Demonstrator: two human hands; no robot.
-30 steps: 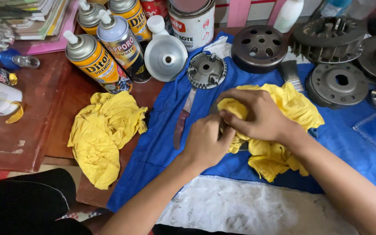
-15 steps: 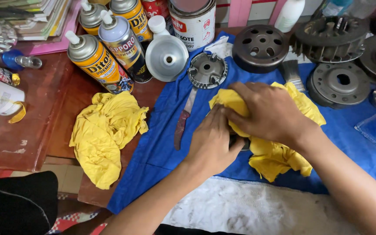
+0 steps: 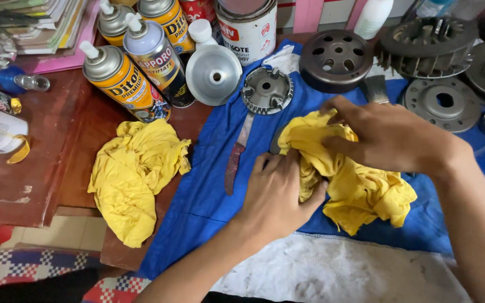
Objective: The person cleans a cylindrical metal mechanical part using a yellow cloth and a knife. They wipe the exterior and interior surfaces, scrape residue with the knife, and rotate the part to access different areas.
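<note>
Rag — yellow, bunched mid-scene on the blue cloth, both hands on it. Right hand has fingers curled into the top folds, gripping; left hand lies flat, fingers together, pressing the near-left edge. Whatever is wrapped inside is hidden. Step looks like wiping a part inside the rag; the next move likely needs a turn of the bundle. Counts: two yellow rags — second one lies loose at left — four spray cans, one knife.
</note>
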